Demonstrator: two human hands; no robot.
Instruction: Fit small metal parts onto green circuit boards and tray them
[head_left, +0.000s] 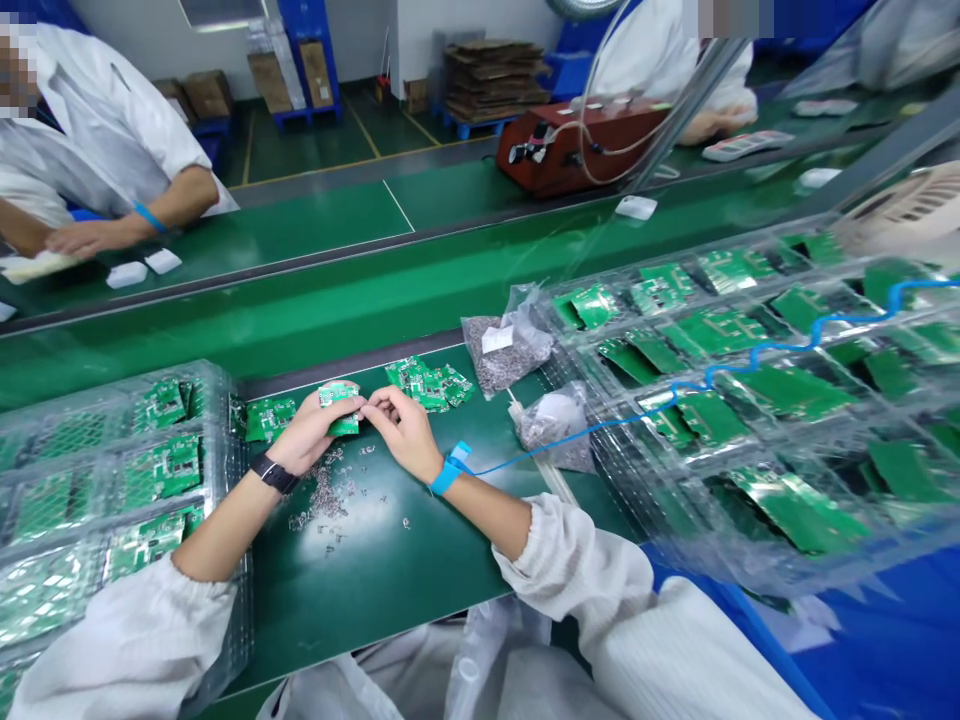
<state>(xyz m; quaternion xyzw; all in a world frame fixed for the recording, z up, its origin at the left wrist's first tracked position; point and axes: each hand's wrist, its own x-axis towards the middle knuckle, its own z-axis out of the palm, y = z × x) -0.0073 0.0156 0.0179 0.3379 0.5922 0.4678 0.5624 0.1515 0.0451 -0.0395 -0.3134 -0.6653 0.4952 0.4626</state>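
Two forearms (486, 508) angled inward, left hand (304, 438) holding circuit board (339, 393)

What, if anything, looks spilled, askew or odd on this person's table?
The small metal parts lie loose on the table near the left hand, a few strays apart from the heap. It looks like a spill, though they may be set out on purpose. Nothing looks plainly damaged.
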